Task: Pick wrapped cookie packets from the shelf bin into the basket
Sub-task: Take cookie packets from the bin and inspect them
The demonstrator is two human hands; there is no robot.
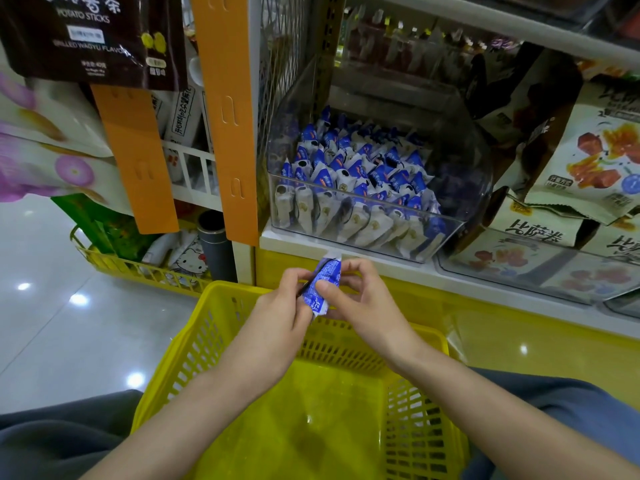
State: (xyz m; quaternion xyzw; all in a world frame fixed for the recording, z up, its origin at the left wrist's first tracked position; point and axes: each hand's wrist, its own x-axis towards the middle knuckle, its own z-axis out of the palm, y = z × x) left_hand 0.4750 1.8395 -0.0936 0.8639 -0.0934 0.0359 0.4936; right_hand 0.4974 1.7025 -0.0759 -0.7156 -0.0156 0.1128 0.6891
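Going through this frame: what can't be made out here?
Head view only.
- Packet: whether one or several are held is unclear. Fingers of the left hand and right hand cover its sides, and its print is blurred.
- Bin: the packets at the back are lost behind reflections on its clear wall.
- Basket: its near end is cut off by the bottom edge.

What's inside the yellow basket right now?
Only bare floor shows in the basket; forearms hide parts. Left hand and right hand hold one packet above its far rim.
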